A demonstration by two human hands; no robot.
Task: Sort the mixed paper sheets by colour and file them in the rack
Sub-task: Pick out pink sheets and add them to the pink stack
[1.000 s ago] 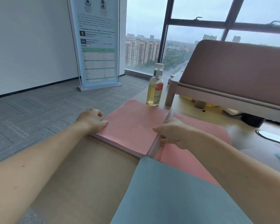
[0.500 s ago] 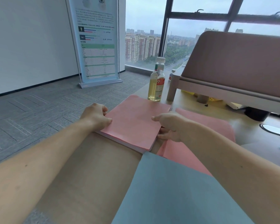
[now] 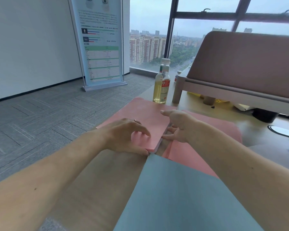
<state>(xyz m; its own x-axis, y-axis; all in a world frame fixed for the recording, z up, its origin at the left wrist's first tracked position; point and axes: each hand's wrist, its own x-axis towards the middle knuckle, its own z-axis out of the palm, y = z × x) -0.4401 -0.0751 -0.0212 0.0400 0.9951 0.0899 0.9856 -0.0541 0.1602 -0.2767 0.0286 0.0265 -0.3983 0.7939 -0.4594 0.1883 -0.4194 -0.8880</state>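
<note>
While looking down, find blue-grey sheet (image 3: 182, 197) nearest, flat on the counter (image 3: 107, 180), far corner at the pink stack (image 3: 147, 114). Next, left hand (image 3: 123, 135) gripping that stack's near corner, thumb at the edge, fingertips on top. Across, right hand (image 3: 178, 125) released, fingers spread beside the stack's right edge, over a loose pink sheet (image 3: 220, 124). Farther, bottle (image 3: 162, 84) and slanted brown stand (image 3: 240, 72).
</note>
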